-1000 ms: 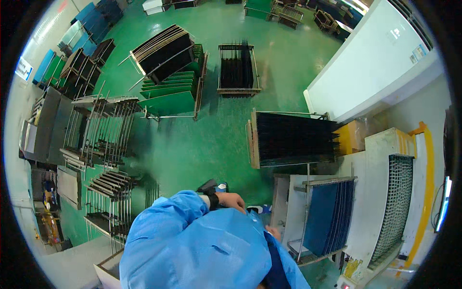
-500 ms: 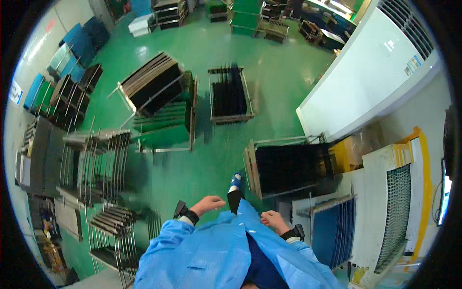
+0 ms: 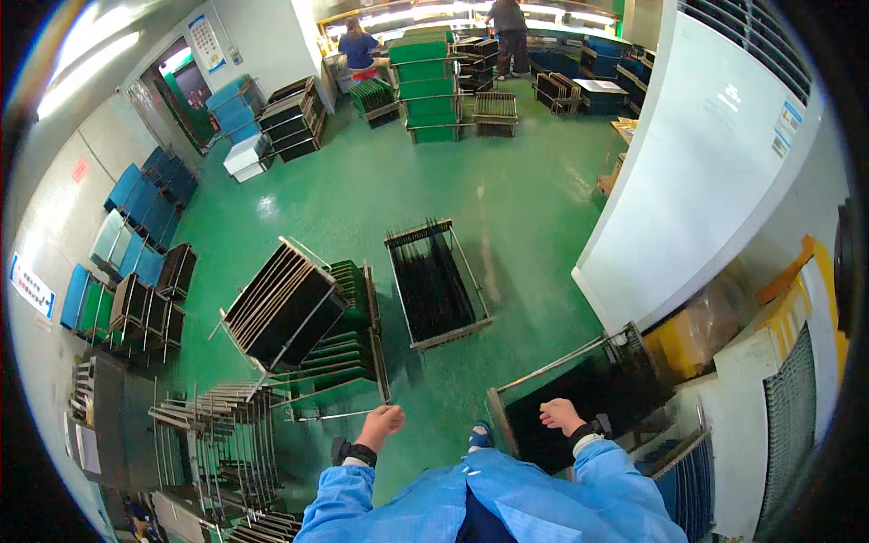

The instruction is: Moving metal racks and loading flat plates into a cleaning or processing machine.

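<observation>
My left hand (image 3: 384,423) is held out in front of me with its fingers curled in, and nothing shows in it. Its nearest thing is the metal frame of a rack with green panels (image 3: 339,362). On the other side, my right hand (image 3: 561,415) has loosely curled fingers, also with nothing visible in them. Below and around it lies a rack filled with black panels (image 3: 579,407), which the hand overlaps in the view; I see no grip on it. Both wrists wear black bands, and blue sleeves cover my forearms.
A tilted rack of dark panels (image 3: 285,308) rests against the green one. Ahead on the green floor stands another black-filled rack (image 3: 436,285). Empty-looking metal racks (image 3: 222,434) crowd the left. A tall white cabinet unit (image 3: 697,172) is at right. Two people work at the far bench.
My view has tilted up and moved forward, bringing the far bench and two people into sight. Both hands have swung; the left fingers are now more curled. One foot still shows below.
</observation>
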Demonstrator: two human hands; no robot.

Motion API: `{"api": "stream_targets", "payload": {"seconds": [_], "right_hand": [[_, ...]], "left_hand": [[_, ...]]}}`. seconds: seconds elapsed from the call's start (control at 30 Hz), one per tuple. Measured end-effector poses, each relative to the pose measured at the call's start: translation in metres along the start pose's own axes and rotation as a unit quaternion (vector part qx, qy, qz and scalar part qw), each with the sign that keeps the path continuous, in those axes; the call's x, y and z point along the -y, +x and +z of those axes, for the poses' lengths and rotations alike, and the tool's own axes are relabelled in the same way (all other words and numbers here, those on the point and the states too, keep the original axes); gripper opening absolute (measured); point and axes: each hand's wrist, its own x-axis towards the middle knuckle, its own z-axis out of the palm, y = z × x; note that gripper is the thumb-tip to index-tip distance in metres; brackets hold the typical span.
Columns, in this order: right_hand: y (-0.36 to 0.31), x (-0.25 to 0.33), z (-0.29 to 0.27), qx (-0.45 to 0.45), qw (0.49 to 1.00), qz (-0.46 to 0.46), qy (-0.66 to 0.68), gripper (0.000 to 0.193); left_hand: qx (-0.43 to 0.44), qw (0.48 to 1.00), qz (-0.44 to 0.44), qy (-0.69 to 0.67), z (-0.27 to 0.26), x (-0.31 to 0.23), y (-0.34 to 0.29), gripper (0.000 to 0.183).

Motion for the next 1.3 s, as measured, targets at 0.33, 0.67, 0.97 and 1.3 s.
{"api": "stream_targets", "payload": {"seconds": [0.33, 0.67, 0.97, 1.3], "right_hand": [[0.106, 0.121, 0.011, -0.037, 0.998, 0.001, 0.057, 0.027], [0.211, 0.200, 0.023, -0.130, 0.986, 0.024, 0.099, 0.024], [0.315, 0.285, 0.081, -0.205, 0.971, 0.027, 0.119, 0.023], [0.461, 0.158, 0.152, -0.157, 0.979, 0.104, 0.074, 0.034]], "left_hand": [[0.046, 0.968, -0.072, -0.238, -0.030, -0.054, 0.137, 0.023], [0.062, 0.952, -0.187, -0.233, -0.054, -0.155, 0.264, 0.024], [0.036, 0.936, -0.181, -0.299, -0.088, -0.166, 0.353, 0.023], [-0.033, 0.922, -0.248, -0.297, -0.058, -0.060, 0.453, 0.057]]}}
